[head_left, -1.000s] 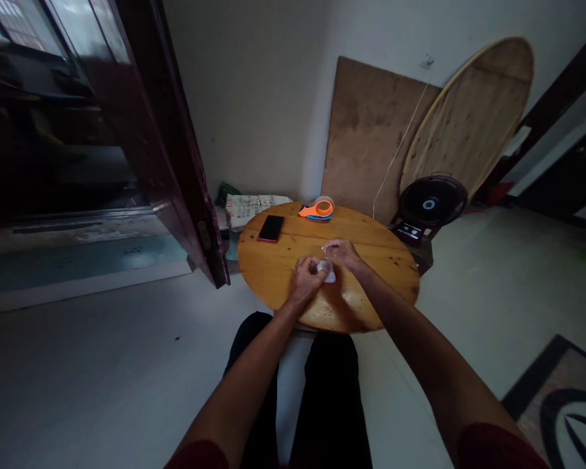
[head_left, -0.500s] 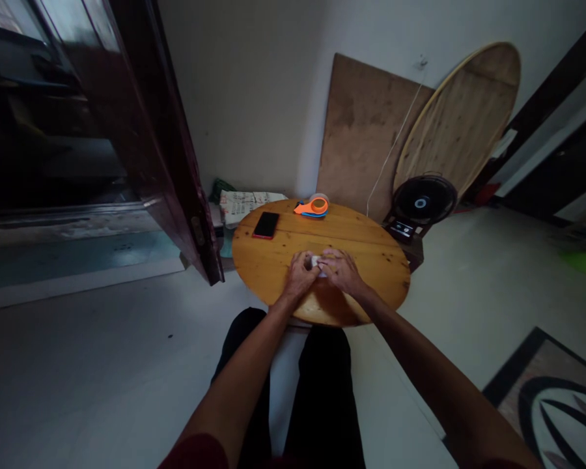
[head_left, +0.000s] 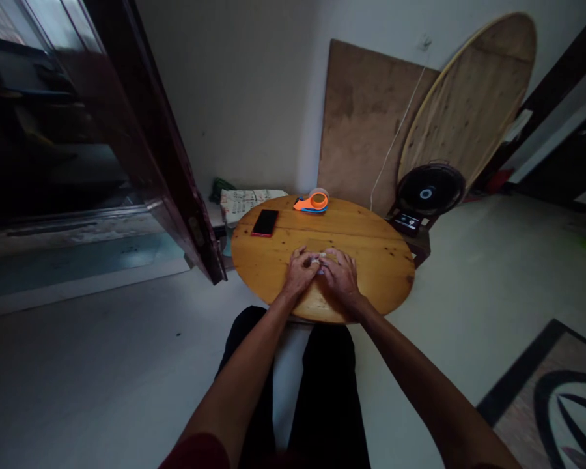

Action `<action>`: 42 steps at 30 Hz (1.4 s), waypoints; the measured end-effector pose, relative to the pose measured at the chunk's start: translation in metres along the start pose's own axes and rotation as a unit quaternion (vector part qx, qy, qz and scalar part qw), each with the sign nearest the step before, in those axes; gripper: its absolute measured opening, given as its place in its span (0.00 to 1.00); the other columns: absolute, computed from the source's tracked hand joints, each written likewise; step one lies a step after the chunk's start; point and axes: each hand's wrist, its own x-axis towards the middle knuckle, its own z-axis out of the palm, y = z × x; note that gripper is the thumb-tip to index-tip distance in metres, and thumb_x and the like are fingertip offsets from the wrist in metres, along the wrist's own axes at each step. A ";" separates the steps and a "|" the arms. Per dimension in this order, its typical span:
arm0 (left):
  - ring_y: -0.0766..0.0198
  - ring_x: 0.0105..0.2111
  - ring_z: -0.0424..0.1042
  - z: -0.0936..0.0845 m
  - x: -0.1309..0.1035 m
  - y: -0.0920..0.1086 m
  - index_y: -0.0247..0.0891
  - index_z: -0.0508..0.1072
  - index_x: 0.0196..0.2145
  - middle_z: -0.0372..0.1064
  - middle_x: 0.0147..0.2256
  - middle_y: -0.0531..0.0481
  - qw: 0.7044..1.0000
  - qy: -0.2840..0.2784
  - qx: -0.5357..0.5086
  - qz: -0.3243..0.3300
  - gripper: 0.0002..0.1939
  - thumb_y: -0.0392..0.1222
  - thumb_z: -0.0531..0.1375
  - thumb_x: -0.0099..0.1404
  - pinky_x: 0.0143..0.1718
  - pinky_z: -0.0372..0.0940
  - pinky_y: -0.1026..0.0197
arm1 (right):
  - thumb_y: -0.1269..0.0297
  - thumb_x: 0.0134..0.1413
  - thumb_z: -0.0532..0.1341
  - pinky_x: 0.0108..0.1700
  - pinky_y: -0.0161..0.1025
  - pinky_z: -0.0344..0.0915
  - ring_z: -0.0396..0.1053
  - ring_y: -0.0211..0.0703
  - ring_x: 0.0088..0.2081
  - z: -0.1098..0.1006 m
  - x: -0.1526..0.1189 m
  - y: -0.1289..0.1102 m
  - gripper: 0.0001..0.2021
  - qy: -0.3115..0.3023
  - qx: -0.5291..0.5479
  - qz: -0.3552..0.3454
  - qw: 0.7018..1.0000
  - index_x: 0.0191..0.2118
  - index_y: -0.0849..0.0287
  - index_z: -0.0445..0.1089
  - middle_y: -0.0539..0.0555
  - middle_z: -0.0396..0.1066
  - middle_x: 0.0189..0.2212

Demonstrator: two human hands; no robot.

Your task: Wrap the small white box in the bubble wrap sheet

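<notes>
Both my hands meet over the middle of a round wooden table (head_left: pixel 268 270). Between them is a small white piece (head_left: pixel 322 255), perhaps paper, mostly covered by the fingers; its exact kind does not show. My left hand (head_left: pixel 300 270) pinches its left side with curled fingers. From the right, my right hand (head_left: pixel 340 272) grips it too, thumb and fingers bent close to the left fingertips. Farther back on the table stands an orange and blue tape dispenser (head_left: pixel 311 203). A black phone with a red edge (head_left: pixel 265 223) lies flat at the back left.
A dark fan-like appliance (head_left: pixel 426 193) stands beyond the table's right edge. Behind it a brown board (head_left: pixel 371 117) and a round wooden tabletop (head_left: pixel 473 98) lean on the wall. A dark door (head_left: pixel 176 163) is at the left; a printed bag (head_left: pixel 247 200) lies behind the table.
My right hand has turned slightly, its fingers now more upright around the white piece. My left hand stays nearly in place. The whole view has shifted slightly with my head.
</notes>
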 end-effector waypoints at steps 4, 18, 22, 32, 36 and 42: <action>0.56 0.59 0.61 -0.001 0.000 0.001 0.40 0.78 0.38 0.72 0.45 0.45 1.000 -0.002 0.002 0.005 0.09 0.35 0.60 0.60 0.62 0.56 0.51 | 0.62 0.64 0.53 0.54 0.48 0.54 0.60 0.52 0.55 -0.003 0.001 0.002 0.16 -0.010 0.000 -0.009 1.000 0.52 0.57 0.72 0.60 0.66 0.57; 0.57 0.58 0.62 -0.001 0.000 0.004 0.39 0.78 0.37 0.72 0.45 0.47 1.000 -0.007 0.000 -0.014 0.11 0.32 0.60 0.57 0.63 0.55 0.52 | 0.56 0.59 0.56 0.60 0.51 0.52 0.56 0.54 0.62 -0.003 0.002 0.009 0.29 -0.027 0.078 0.044 0.996 0.63 0.62 0.58 0.63 0.58 0.63; 0.57 0.58 0.62 -0.001 0.000 0.004 0.38 0.78 0.38 0.72 0.45 0.46 1.000 -0.007 0.003 -0.006 0.11 0.32 0.59 0.58 0.63 0.55 0.53 | 0.58 0.62 0.53 0.59 0.53 0.53 0.56 0.56 0.62 -0.002 0.002 0.008 0.23 -0.063 0.037 0.017 0.997 0.60 0.59 0.64 0.63 0.55 0.65; 0.55 0.60 0.60 0.002 0.000 0.002 0.39 0.79 0.37 0.66 0.53 0.44 0.999 0.021 0.003 -0.023 0.11 0.33 0.62 0.56 0.63 0.56 0.53 | 0.58 0.64 0.52 0.55 0.50 0.54 0.56 0.56 0.59 -0.007 0.005 0.003 0.18 -0.033 -0.042 -0.042 0.998 0.54 0.58 0.70 0.62 0.63 0.60; 0.54 0.60 0.61 0.001 -0.001 0.002 0.39 0.79 0.36 0.66 0.52 0.44 1.000 0.025 0.013 -0.011 0.10 0.33 0.62 0.56 0.63 0.57 0.52 | 0.59 0.65 0.52 0.54 0.49 0.54 0.59 0.55 0.57 -0.002 0.003 0.002 0.19 -0.027 -0.038 -0.026 0.999 0.55 0.59 0.69 0.62 0.63 0.59; 0.55 0.59 0.62 0.002 -0.001 0.001 0.39 0.78 0.35 0.68 0.50 0.43 0.999 0.025 0.021 -0.008 0.08 0.34 0.62 0.57 0.62 0.57 0.52 | 0.59 0.66 0.51 0.54 0.48 0.53 0.59 0.53 0.57 -0.003 0.002 0.000 0.18 -0.028 -0.034 -0.044 0.998 0.55 0.58 0.69 0.61 0.65 0.58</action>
